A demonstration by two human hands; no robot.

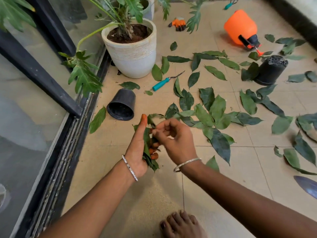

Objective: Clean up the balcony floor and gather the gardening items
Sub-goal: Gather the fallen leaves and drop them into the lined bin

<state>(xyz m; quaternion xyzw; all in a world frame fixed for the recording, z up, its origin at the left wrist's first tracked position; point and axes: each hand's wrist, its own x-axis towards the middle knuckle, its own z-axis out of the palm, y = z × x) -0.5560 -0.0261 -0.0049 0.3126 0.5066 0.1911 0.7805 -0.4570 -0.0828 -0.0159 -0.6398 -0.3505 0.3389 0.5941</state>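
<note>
The left hand (138, 150) is clenched round a bunch of leaves (152, 163), thumb straight up, its fingertips (153, 156) wrapped over the front of the bunch. The right hand (175, 140) sits just beside it with fingers curled in. It seems to pinch a leaf at the top of the bunch, though blur and the overlapping fingers make the contact hard to confirm. Both hands hover above the tiled floor (137, 194), near the glass door (34, 117).

Loose leaves (217, 109) lie scattered across the tiles to the right, too many and too overlapped for a sure count.

There are two black plastic pots: one on its side (121, 104) just beyond the hands, one upside down (271, 69) farther right. One white planter (133, 52) holds a living plant. There are two teal-handled tools: one (163, 83) beside the planter, one (230, 4) at the top edge, partly cut off. One orange sprayer (241, 28) lies tipped over. An orange glove (178, 24) lies beyond; whether single or paired is unclear. A grey shape (307, 186) is cut off at the right edge. One bare foot (181, 224) shows at the bottom.
</note>
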